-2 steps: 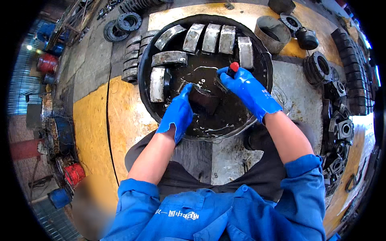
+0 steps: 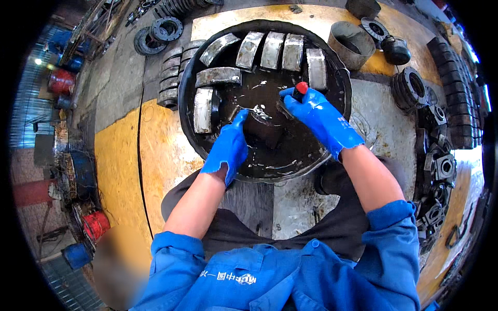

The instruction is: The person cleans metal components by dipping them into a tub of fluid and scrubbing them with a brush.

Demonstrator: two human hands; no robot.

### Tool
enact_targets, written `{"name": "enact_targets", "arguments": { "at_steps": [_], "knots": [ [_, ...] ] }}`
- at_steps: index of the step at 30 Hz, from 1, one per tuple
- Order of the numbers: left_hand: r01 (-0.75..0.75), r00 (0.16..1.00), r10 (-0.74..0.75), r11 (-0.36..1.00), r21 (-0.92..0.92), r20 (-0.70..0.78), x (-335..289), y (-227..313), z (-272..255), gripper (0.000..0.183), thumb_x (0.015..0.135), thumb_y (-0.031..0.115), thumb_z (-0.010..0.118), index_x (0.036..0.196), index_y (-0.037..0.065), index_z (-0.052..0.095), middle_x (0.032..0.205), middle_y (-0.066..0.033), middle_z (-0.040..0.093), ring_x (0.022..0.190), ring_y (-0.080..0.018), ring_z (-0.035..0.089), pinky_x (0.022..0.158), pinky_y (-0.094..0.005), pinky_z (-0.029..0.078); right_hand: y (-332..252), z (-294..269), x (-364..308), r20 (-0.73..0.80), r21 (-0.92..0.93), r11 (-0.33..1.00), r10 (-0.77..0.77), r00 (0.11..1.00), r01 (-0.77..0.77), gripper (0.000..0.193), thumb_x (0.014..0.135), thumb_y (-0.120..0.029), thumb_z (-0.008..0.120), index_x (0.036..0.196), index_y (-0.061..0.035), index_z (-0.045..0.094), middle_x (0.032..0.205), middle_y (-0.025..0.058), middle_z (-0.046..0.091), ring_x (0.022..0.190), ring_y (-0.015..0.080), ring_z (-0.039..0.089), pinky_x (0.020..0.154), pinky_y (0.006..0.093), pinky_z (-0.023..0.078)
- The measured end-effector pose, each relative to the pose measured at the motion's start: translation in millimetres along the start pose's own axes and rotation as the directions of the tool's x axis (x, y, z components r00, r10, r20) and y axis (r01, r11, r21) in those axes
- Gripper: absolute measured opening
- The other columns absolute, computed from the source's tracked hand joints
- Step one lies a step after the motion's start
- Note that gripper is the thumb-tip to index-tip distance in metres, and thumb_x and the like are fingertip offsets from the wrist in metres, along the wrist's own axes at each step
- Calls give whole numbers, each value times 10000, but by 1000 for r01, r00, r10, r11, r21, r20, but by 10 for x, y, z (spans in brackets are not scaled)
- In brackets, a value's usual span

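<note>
I have blue gloves on both hands over a wide round black pan [image 2: 185, 124] of dark liquid [image 2: 290, 147]. My left hand [image 2: 231, 142] is closed at a dark oily block [image 2: 264, 135], its thumb on the upper left edge. Most of the block and the other fingers are hidden in the liquid. My right hand [image 2: 319, 114] grips a brush by its handle [image 2: 301, 88], whose end is red. The brush's lower end points down toward the liquid and is hard to make out. Several curved metal segments [image 2: 272, 50] lie along the pan's far and left sides.
More curved segments [image 2: 170, 78] are stacked outside the pan at the left. A metal cylinder [image 2: 351, 44] and a dark pot [image 2: 396, 50] stand beyond the right rim. Flanged rings [image 2: 410, 88] and several blocky metal parts [image 2: 438, 166] line the right side.
The bright reflections on the liquid between my hands have shifted and broken up. Both hands are in nearly the same places.
</note>
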State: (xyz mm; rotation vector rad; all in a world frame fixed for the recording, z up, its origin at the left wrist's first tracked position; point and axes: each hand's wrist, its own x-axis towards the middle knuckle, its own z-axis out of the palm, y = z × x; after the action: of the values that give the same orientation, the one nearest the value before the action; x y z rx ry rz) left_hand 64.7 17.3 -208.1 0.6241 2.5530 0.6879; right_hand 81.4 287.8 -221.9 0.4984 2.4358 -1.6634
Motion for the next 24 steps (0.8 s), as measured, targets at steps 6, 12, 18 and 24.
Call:
{"name": "enact_targets", "arguments": {
  "at_steps": [6, 12, 18, 24],
  "knots": [
    [328, 862, -483, 761, -560, -151, 239, -233, 244, 1000, 850, 439, 896, 1588, -59, 441, 1441, -289, 648, 1299, -389, 661, 1088, -463, 535, -159, -38, -118, -13, -21, 996, -89, 996, 88, 297, 977, -266, 726, 1207, -94, 800, 1132, 184, 805, 1053, 283, 780, 963, 392, 596],
    [-41, 984, 82, 968, 249, -157, 191, -181, 12, 1042, 756, 369, 899, 1621, 24, 432, 1567, -257, 556, 1445, -410, 553, 1230, -477, 427, -335, -198, -281, -51, -215, 971, -121, 991, 107, 291, 986, -321, 707, 1191, -143, 810, 1124, 180, 791, 1057, 379, 762, 947, 459, 607],
    [-316, 899, 421, 427, 847, 123, 554, -563, 26, 743, 880, 226, 726, 1585, 113, 521, 1611, -161, 541, 1474, -335, 534, 1235, -555, 395, -475, -250, -330, -18, -278, 957, -91, 996, 82, 319, 999, -370, 676, 1228, -182, 794, 1117, 188, 782, 1056, 407, 742, 941, 496, 602],
    [-519, 748, 628, 353, 778, 214, 942, -398, 17, 483, 1001, 173, 572, 1480, 138, 624, 1515, -92, 639, 1393, -288, 609, 1193, -510, 450, -434, -315, -362, -45, -312, 939, -169, 985, 147, 328, 995, -374, 672, 1245, -190, 780, 1098, 190, 781, 1028, 424, 739, 922, 514, 604]
  ]
}}
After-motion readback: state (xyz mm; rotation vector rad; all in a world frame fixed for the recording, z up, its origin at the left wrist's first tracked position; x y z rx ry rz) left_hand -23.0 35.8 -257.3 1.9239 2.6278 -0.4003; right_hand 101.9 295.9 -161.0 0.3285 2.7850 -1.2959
